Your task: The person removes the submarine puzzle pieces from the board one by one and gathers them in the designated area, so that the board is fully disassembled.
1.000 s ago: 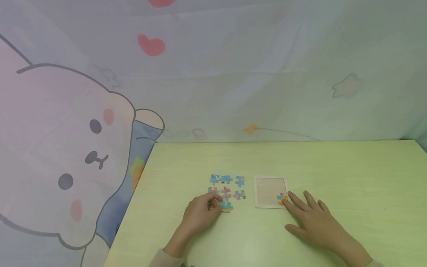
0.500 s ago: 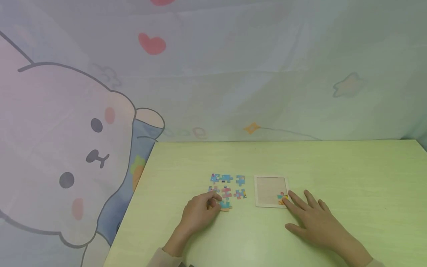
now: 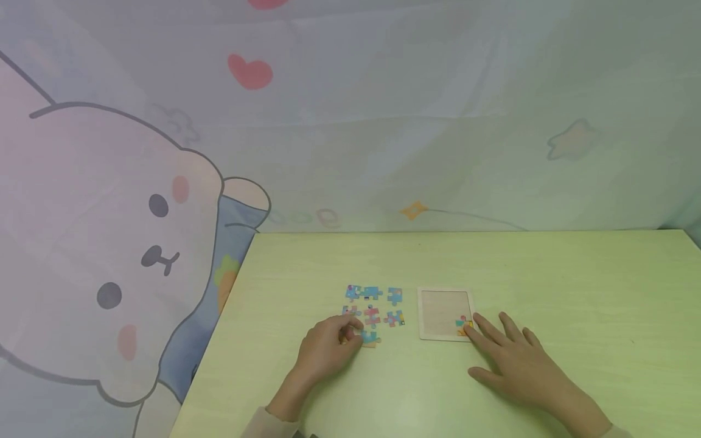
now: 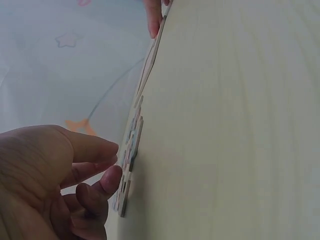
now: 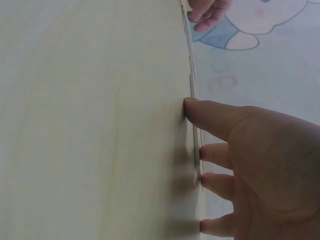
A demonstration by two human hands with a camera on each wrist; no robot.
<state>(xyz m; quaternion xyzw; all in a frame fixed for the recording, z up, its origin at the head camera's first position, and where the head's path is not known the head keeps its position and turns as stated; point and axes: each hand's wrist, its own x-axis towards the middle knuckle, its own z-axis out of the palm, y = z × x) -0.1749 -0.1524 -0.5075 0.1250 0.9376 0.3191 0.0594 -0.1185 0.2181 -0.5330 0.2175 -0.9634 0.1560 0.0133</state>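
Note:
My left hand (image 3: 327, 348) is over the near-left jigsaw pieces, fingers loosely bent. In the left wrist view its fingertips (image 4: 114, 149) are close beside the pieces, and nothing shows between thumb and index finger. A teal piece (image 3: 369, 338) lies by those fingertips; part of the group is hidden under the hand. My right hand (image 3: 520, 368) rests with spread fingers at the right side of a square wooden puzzle tray (image 3: 420, 316). Its index fingertip touches an orange-and-teal piece (image 3: 461, 324) in the tray's near-right corner.
Several blue and pink pieces lie left of the tray, among them a blue one (image 3: 394, 295), a pink one (image 3: 372, 316) and a multicoloured one (image 3: 394, 318). The pale table (image 3: 580, 286) meets a printed cloth (image 3: 383, 152) at its back edge.
The left hand has drawn back very slightly to the left from the teal piece. The right hand stays on the tray's corner. The head view has shifted a little.

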